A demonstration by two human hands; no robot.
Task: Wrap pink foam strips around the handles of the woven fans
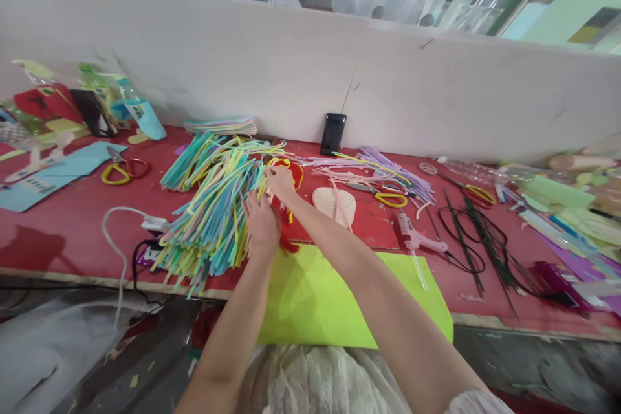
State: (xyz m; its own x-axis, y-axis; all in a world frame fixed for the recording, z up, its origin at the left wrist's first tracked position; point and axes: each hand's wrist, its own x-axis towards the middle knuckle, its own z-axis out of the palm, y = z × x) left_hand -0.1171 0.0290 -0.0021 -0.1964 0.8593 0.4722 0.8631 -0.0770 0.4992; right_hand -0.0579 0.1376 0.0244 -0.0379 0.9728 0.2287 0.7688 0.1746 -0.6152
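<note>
A big heap of pastel strips in blue, green, yellow and pink lies on the red table. My left hand rests on the heap's right edge with its fingers together, pressed among the strips. My right hand reaches just beyond it and pinches at the strip ends near a red and yellow shape. A lime green sheet lies under my forearms and overhangs the table's front edge.
A phone leans against the white wall. Purple and pink strips, yellow-handled scissors, a pink glue gun and dark wires lie to the right. More scissors and craft pieces sit at left; a white cable hangs off the edge.
</note>
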